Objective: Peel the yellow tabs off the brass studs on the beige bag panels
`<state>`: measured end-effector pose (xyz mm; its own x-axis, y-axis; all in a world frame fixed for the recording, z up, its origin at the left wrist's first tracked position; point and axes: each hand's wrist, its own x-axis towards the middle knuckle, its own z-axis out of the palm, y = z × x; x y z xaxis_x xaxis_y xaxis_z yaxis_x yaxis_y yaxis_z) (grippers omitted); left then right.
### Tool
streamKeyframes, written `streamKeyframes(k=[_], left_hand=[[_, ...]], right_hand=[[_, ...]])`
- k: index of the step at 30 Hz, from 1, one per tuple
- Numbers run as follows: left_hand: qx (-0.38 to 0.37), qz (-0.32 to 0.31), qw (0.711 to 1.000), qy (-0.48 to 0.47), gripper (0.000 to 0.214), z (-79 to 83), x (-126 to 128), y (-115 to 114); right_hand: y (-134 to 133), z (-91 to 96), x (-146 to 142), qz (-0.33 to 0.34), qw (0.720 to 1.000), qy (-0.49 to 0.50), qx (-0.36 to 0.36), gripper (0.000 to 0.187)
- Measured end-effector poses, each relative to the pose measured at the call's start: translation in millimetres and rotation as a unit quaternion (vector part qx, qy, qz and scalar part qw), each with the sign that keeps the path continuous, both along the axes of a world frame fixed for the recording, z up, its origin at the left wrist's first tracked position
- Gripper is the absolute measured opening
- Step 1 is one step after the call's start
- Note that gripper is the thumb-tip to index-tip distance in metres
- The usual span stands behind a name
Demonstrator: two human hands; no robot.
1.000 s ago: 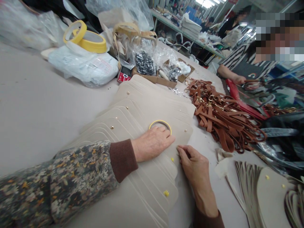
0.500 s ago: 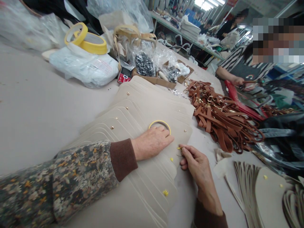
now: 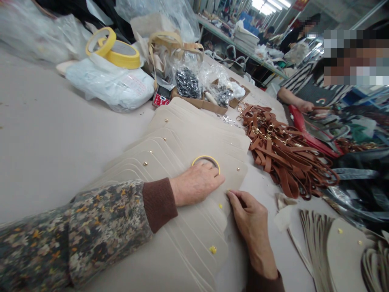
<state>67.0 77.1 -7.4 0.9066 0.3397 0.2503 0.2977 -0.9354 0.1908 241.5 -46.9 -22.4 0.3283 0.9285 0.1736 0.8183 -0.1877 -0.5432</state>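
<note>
Over the beige panels, fanned out in overlapping layers, my left hand is closed around the near side of a yellow tape roll. Its fingertips are partly hidden. My right hand pinches at the right edge of a panel, thumb against forefinger, with a tiny bit of yellow tape just showing at the tips. Yellow tape pieces are stuck on nearer panels, and small gold studs sit on others.
Brown straps with gold clasps lie in a heap at the right. Stacked beige pieces stand at lower right. Two yellow tape rolls rest on a plastic-wrapped bundle. Across the table, another person's hand is near a red item.
My right hand has moved slightly left, and its fingers have come onto the panel edge, covering most of the yellow tape bit. My left hand has stayed on the roll.
</note>
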Motion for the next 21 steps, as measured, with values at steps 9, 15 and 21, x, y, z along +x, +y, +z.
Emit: streamKeyframes(k=[9,15,21], left_hand=[[-0.055,-0.048,0.997,-0.016,0.010,8.6,-6.7,-4.6],[-0.098,-0.065,0.988,-0.098,0.017,5.0,-8.3,-0.4],[-0.095,-0.057,0.985,-0.133,0.037,-0.4,-8.6,-2.4]], right_hand=[[13.0,0.8,-4.1,-0.067,0.997,0.029,-0.036,0.027],[5.1,11.1,2.4,0.046,0.978,0.120,-0.162,0.035],[2.9,10.5,-1.9,0.022,0.991,0.122,0.045,0.021]])
